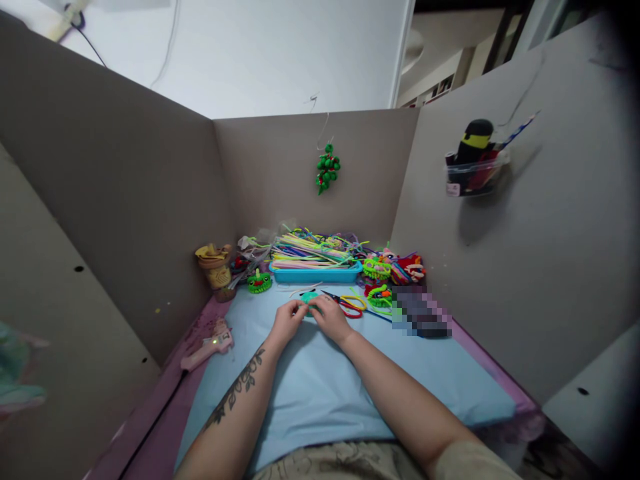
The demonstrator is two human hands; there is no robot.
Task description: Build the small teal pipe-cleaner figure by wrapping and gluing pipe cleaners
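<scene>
Both my hands meet at the middle of a light blue mat (320,380). My left hand (287,320) and my right hand (330,317) are closed around a small green fuzzy piece (310,300) held between the fingertips. Its shape is mostly hidden by my fingers. Just beyond my right hand lie scissors with red and yellow handles (347,305) on the mat.
A pink glue gun (210,343) lies at the left edge. A blue tray of pipe cleaners (315,267) stands at the back, with green fuzzy figures (260,282) and others (380,297) beside it. Cardboard walls surround the desk; a green ornament (327,168) hangs on the back wall.
</scene>
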